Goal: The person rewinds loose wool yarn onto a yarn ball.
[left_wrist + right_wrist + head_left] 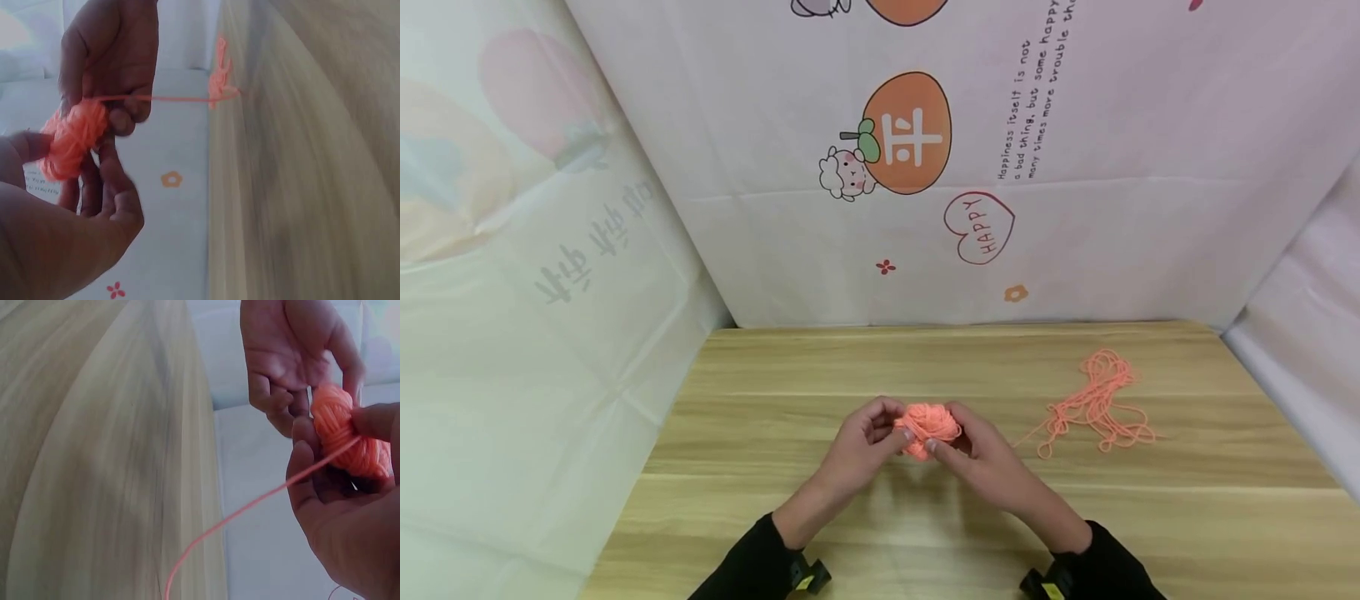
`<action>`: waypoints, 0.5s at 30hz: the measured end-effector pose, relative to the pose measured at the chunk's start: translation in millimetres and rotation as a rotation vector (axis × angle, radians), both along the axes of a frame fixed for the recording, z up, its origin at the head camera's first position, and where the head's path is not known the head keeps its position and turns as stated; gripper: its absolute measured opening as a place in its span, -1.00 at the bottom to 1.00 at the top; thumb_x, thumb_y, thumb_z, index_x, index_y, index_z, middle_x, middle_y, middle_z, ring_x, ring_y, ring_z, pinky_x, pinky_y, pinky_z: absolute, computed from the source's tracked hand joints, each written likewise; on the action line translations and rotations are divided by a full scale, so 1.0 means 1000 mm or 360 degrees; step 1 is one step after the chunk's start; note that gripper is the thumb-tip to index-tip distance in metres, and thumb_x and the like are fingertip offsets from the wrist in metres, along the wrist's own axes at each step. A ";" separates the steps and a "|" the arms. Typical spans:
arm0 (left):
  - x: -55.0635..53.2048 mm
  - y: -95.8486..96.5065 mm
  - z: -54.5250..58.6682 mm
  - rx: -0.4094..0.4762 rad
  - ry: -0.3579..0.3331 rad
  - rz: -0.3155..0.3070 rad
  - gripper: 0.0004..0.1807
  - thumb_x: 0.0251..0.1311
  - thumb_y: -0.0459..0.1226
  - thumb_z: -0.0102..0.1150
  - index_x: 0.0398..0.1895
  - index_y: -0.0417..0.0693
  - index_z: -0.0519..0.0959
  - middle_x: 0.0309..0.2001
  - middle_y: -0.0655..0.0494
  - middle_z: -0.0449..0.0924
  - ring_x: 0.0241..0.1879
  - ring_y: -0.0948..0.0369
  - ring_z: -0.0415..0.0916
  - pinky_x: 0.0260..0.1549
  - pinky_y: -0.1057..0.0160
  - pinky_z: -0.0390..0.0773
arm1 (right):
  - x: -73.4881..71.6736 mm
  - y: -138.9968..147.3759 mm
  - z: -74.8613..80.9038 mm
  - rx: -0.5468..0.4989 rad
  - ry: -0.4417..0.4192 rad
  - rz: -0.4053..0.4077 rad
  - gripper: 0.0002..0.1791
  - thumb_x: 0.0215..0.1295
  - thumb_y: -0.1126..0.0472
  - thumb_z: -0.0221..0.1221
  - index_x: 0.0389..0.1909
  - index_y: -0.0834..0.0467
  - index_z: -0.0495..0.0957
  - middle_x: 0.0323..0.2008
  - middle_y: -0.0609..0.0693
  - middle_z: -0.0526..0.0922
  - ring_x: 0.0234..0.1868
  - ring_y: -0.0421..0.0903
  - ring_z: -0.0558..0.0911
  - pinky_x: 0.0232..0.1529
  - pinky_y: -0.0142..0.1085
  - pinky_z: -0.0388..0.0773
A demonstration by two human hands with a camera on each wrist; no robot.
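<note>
A small ball of coral-orange yarn (929, 422) is held above the middle of the table between both hands. My left hand (859, 439) grips its left side, thumb in front and the other fingers bent behind. On the right side, my right hand (990, 462) pinches the ball between thumb and fingers. In the right wrist view, a single yarn strand (240, 511) runs from the ball near the right thumb and hangs down past the hand. A loose, tangled heap of the same yarn (1097, 404) lies on the table to the right.
The wood-grain table (760, 375) ends at a white printed cloth (760, 233) hanging behind it. More white cloth hangs at the left (550, 375) and right sides. Dark sleeves with wrist cameras (811, 577) cover both forearms.
</note>
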State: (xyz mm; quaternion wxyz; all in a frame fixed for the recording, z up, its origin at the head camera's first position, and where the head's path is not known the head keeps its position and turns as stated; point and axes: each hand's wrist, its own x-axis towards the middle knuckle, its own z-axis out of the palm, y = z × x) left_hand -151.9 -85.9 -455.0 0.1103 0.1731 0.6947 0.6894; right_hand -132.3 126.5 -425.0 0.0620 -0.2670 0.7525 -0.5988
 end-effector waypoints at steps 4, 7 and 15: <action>-0.002 -0.006 0.001 -0.0102 0.0060 -0.0130 -0.64 0.28 -0.22 0.22 0.10 -0.08 0.44 0.01 -0.02 0.51 -0.07 0.08 0.54 -0.14 0.00 0.62 | 0.000 0.001 0.006 0.0090 0.0043 0.0031 -0.75 0.38 0.34 0.15 0.04 0.24 0.44 -0.17 0.06 0.55 -0.28 -0.07 0.56 -0.32 -0.24 0.61; -0.003 -0.008 0.005 -0.0170 0.0102 -0.0187 -0.61 0.24 -0.17 0.27 0.09 -0.04 0.47 -0.04 0.01 0.55 -0.12 0.09 0.57 -0.18 0.08 0.64 | -0.003 0.001 0.001 0.0173 0.0109 0.0042 -0.77 0.34 0.31 0.20 -0.01 0.16 0.48 -0.22 0.00 0.56 -0.30 -0.13 0.55 -0.34 -0.26 0.60; -0.004 -0.006 0.003 -0.0224 0.0109 -0.0198 -0.71 0.16 -0.13 0.35 -0.10 -0.02 0.57 -0.22 0.01 0.63 -0.29 0.10 0.62 -0.28 -0.12 0.62 | -0.011 0.007 -0.024 0.0184 0.0057 0.0101 -0.72 0.36 0.13 0.21 0.03 0.07 0.47 -0.18 -0.05 0.58 -0.30 -0.13 0.56 -0.36 -0.23 0.60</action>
